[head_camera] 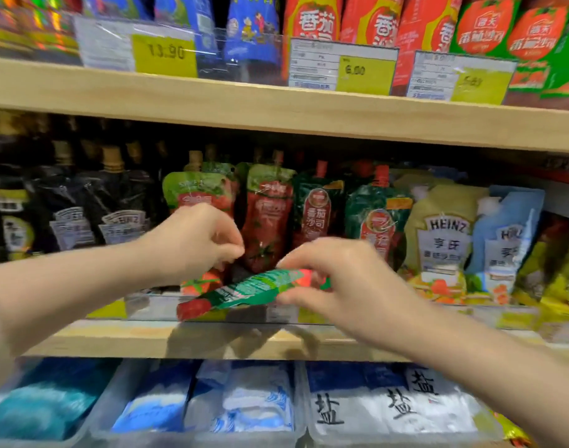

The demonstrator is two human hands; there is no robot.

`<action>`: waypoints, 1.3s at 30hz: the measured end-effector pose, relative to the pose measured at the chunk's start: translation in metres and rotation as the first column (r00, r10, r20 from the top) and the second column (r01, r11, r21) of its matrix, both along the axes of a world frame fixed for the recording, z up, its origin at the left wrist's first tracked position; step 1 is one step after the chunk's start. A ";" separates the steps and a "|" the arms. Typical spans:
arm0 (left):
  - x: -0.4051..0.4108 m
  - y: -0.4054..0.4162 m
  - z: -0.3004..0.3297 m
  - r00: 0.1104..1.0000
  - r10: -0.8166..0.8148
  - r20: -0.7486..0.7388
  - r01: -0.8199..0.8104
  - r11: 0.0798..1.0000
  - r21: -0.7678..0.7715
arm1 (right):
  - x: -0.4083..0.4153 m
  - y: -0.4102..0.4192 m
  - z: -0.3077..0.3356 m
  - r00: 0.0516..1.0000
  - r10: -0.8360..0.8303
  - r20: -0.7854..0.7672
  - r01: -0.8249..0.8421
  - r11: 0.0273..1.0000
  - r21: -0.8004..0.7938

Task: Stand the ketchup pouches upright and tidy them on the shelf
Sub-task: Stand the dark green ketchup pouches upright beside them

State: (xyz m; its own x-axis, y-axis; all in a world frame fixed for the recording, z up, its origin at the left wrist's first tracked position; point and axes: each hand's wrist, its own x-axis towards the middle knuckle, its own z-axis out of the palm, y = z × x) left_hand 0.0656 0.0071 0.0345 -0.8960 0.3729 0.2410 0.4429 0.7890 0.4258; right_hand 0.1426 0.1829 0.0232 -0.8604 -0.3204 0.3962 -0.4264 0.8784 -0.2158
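My right hand [338,279] grips a green and red ketchup pouch [244,291] that lies nearly flat in front of the middle shelf [121,341], its red end pointing left. My left hand [199,240] hovers just left of it with fingers curled, in front of a light green ketchup pouch [195,192]; whether it pinches anything is unclear. Behind the hands stand a red pouch [270,218] and two dark green ketchup pouches [318,211] [378,215], upright with spouts on top.
Black Heinz pouches [98,215] fill the shelf's left side; yellow [441,234] and blue [506,234] Heinz pouches stand on the right. Price tags [341,66] hang on the upper shelf under more ketchup packs. Salt bags in clear bins [373,405] lie below.
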 end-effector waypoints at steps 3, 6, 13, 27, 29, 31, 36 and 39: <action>0.006 -0.020 -0.016 0.995 0.081 0.053 -0.070 0.980 -0.185 | 0.004 -0.031 -0.009 0.987 0.150 0.047 -0.154 0.985 0.081; 0.007 -0.033 -0.027 0.973 0.176 0.150 -0.133 0.957 -0.259 | -0.002 -0.051 -0.019 0.982 0.185 -0.030 -0.174 0.958 0.230; 0.004 -0.034 -0.037 0.843 0.093 0.530 -0.288 0.909 0.300 | -0.018 -0.054 -0.022 0.974 0.159 -0.160 -0.094 0.932 0.350; -0.017 0.030 0.018 1.000 -0.012 -0.024 0.023 0.848 0.530 | -0.054 0.025 0.032 0.963 -0.266 -0.053 0.213 0.863 -0.458; -0.023 0.045 0.022 0.999 -0.041 0.005 0.031 0.814 0.580 | -0.057 0.034 0.036 0.964 -0.258 0.058 0.249 0.812 -0.528; -0.027 0.058 0.025 0.997 -0.056 0.048 0.014 0.777 0.630 | -0.059 0.038 0.044 0.956 -0.224 0.192 0.295 0.750 -0.593; -0.040 0.081 0.025 0.997 0.001 0.078 -0.045 0.821 0.569 | -0.074 0.050 0.053 0.920 -0.291 0.262 0.389 0.745 -0.542; -0.044 0.088 0.026 0.994 0.032 0.105 -0.082 0.852 0.517 | -0.080 0.058 0.055 0.908 -0.288 0.304 0.413 0.731 -0.543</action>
State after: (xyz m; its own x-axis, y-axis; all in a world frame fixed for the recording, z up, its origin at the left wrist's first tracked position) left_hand 0.0213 0.0951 0.0606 -0.9389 0.1632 0.3030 0.3441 0.4642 0.8162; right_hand 0.0623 0.2404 0.0784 -0.9401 0.2584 0.2222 -0.0097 0.6313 -0.7755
